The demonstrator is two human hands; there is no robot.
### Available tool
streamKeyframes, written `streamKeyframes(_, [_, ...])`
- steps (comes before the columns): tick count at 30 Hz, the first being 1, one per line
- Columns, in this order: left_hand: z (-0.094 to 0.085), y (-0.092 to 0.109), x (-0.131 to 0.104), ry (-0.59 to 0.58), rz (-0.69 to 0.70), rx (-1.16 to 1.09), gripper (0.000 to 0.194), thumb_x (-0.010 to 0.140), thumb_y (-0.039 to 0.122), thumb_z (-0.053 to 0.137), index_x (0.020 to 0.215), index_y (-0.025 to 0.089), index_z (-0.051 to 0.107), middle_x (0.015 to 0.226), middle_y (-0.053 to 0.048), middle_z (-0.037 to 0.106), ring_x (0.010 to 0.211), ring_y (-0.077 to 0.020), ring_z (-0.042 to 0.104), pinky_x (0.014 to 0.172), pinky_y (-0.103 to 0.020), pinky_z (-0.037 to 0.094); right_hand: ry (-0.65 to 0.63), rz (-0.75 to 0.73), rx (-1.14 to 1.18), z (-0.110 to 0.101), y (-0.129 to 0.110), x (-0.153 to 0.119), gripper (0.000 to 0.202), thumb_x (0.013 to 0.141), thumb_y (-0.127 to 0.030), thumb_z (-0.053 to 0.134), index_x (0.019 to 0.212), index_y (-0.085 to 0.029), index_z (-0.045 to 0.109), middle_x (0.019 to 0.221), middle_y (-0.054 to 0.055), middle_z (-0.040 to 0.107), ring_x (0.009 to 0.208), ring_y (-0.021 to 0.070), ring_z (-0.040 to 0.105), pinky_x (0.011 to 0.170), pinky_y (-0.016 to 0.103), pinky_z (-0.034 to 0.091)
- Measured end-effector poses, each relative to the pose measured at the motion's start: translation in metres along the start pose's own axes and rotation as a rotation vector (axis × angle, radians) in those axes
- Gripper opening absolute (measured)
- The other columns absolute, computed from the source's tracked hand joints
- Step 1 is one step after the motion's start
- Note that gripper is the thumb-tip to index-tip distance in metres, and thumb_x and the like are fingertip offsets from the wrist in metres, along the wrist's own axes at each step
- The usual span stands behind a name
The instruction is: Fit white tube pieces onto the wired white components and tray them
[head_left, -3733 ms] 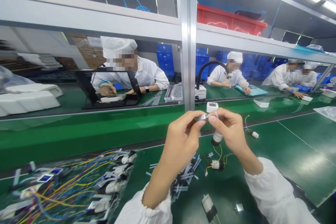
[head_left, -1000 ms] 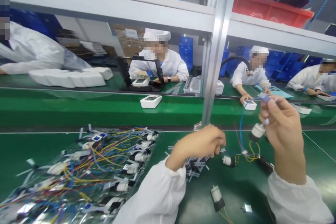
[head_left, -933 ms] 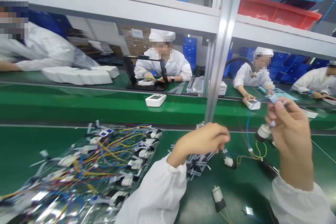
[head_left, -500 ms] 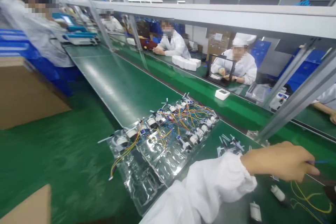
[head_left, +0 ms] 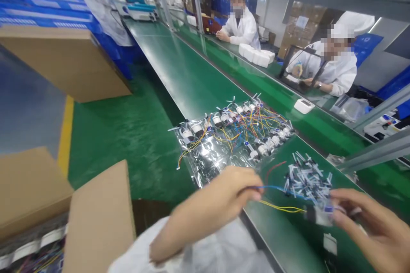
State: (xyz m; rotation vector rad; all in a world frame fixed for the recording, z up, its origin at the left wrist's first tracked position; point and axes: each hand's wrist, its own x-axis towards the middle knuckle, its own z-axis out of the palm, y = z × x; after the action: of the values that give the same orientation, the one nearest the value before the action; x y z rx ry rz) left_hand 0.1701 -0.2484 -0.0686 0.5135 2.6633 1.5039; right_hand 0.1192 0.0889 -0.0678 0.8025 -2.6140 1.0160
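My left hand (head_left: 241,187) is closed in a pinch on blue and yellow wires (head_left: 282,208) that run rightward to a small white-and-black motor (head_left: 320,214). My right hand (head_left: 361,217) grips that motor between thumb and fingers at the lower right. Just behind it lies a pile of small clear and black parts (head_left: 307,177). A clear plastic tray (head_left: 208,153) behind my left hand bears several motors with tangled yellow, red and blue wires. Another white motor (head_left: 329,244) rests on the green bench below my right hand.
The green bench (head_left: 198,68) stretches away, with a white device (head_left: 303,106) beyond its raised edge. Cardboard boxes (head_left: 99,217) stand at the lower left, one holding more motors. Metal posts rise at right. Several people in white coats are across the bench and at the far left.
The view has turned down and left. My left hand has moved left, away from the right side, and now holds wires stretched from the motor. My right hand and its motor have come into view.
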Motion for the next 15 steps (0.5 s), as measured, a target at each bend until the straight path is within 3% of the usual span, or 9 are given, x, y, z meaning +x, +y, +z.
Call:
streamKeyframes(3, [-0.043, -0.006, -0.019, 0.065, 0.058, 0.162, 0.025, 0.098, 0.009, 0.053, 0.088, 0.019, 0.073, 0.083, 0.001, 0.073, 0.075, -0.0118, 0.063, 0.075, -0.023, 0.044, -0.275, -0.122, 0.041, 0.027, -0.024, 0.019, 0.025, 0.097, -0.030, 0.070, 0.122, -0.031, 0.071, 0.110, 0.003, 0.077, 0.079, 0.0154, 0.074, 0.073, 0.023, 0.063])
streamKeyframes(7, [-0.081, -0.019, 0.003, 0.173, 0.031, 0.304, 0.027, 0.089, 0.003, 0.053, 0.086, 0.019, 0.075, 0.080, 0.001, 0.076, 0.075, -0.0135, 0.068, 0.075, -0.024, 0.047, -0.448, -0.137, 0.031, 0.069, -0.053, 0.055, 0.026, 0.099, -0.022, 0.062, 0.123, -0.020, 0.070, 0.090, 0.004, 0.076, 0.066, 0.0162, 0.069, 0.072, 0.031, 0.062])
streamKeyframes(10, [-0.098, -0.031, 0.030, 0.253, -0.005, 0.346, 0.027, 0.084, 0.002, 0.055, 0.084, 0.017, 0.077, 0.081, -0.002, 0.077, 0.077, -0.0163, 0.070, 0.075, -0.026, 0.049, -0.512, -0.123, -0.002, 0.097, -0.062, 0.079, 0.029, 0.096, -0.017, 0.061, 0.124, -0.015, 0.070, 0.089, 0.008, 0.077, 0.069, 0.0196, 0.070, 0.079, 0.037, 0.062])
streamKeyframes(15, [-0.121, -0.066, 0.061, 0.369, -0.059, 0.297, 0.024, 0.080, 0.004, 0.060, 0.089, 0.014, 0.080, 0.081, -0.006, 0.078, 0.073, -0.0179, 0.071, 0.069, -0.028, 0.051, -0.453, -0.247, -0.020, 0.123, -0.060, 0.102, 0.041, 0.096, -0.009, 0.053, 0.135, -0.014, 0.065, 0.116, 0.015, 0.076, 0.099, 0.0267, 0.075, 0.093, 0.041, 0.060])
